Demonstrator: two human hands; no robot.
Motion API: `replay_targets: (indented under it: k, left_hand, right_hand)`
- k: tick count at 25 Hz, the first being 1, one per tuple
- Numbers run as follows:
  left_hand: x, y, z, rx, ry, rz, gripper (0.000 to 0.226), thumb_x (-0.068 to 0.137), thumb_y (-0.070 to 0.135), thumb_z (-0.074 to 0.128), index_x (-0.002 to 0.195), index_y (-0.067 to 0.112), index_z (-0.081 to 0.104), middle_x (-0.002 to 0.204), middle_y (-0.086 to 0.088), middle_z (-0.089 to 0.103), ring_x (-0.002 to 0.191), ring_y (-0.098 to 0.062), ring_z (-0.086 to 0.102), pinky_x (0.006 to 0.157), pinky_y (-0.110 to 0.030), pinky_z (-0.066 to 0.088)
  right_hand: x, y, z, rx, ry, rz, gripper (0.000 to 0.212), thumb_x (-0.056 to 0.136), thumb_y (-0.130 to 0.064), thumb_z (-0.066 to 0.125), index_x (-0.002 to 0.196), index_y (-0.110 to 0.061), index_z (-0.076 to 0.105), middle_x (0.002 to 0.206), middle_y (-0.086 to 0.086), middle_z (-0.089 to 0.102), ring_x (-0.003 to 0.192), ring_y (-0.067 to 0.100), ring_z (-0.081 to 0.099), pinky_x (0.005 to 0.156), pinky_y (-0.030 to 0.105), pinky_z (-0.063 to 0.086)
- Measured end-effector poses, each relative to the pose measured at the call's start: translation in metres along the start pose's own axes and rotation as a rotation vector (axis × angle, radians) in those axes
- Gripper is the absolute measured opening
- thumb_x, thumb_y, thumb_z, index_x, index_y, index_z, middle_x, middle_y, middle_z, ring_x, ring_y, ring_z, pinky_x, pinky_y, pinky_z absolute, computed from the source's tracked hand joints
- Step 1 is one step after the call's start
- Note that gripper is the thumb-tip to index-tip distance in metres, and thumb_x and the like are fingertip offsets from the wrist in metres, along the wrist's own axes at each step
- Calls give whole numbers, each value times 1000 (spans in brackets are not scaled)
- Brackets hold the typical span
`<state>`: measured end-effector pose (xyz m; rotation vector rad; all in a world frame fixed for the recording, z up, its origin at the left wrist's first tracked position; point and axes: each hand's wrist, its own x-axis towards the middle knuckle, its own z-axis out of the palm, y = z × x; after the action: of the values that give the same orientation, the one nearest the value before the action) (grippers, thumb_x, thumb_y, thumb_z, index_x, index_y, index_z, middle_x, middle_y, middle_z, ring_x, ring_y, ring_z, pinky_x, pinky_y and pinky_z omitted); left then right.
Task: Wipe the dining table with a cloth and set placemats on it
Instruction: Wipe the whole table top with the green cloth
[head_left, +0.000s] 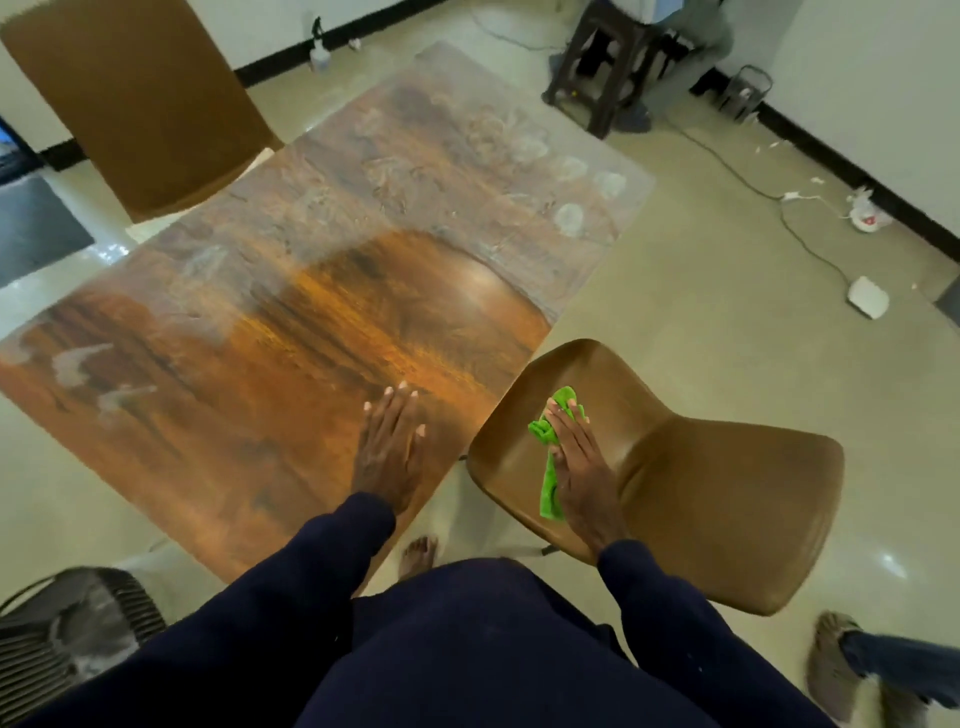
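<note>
Right hand (576, 462), fingers straight and together, presses the green cloth (549, 493) onto the chair seat (675, 467); cloth pokes out at its 12 and 8 o'clock. Left hand (389, 452) lies flat on the surface (234, 364), fingers straight.

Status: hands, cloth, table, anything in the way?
Left hand flat on table, open. Right hand presses green cloth onto chair seat, not the table. Far half of table dusty; no placemats in view.
</note>
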<state>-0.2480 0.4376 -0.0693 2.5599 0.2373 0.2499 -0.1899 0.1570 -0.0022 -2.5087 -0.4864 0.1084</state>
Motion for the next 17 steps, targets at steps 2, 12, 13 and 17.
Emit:
replay_targets:
  k: [2,12,13,17]
  left_hand:
    - [10,36,2,-9,-35,120,51,111,28,36,155,6,47,166,-14,41,156,-29,34,129,-53,22]
    - [30,256,62,-49,-35,373,50,112,31,35,148,5,57,158,-13,51,151,-27,43,129,-50,26]
    - [27,279,73,-53,-23,366,50,112,32,34,148,6,57,158,-12,52,151,-26,43,129,-49,24]
    - [7,373,115,-53,59,293,48,111,32,36,146,7,58,156,-12,53,149,-25,45,128,-50,28]
  right_hand:
    - [-17,12,-30,50,32,53,51,113,-32,25,160,-17,40,168,-9,29,160,3,11,130,47,24]
    - [-52,114,-176,134,143,14,46,114,-19,37,161,-18,40,169,-15,25,160,6,13,128,35,26]
    - [-54,131,-192,124,143,-19,46,114,-18,37,160,-16,41,169,-12,26,161,6,13,127,28,24]
    - [-61,197,-253,152,150,-94,48,114,-28,31,158,-14,44,168,-7,31,160,8,18,122,11,20]
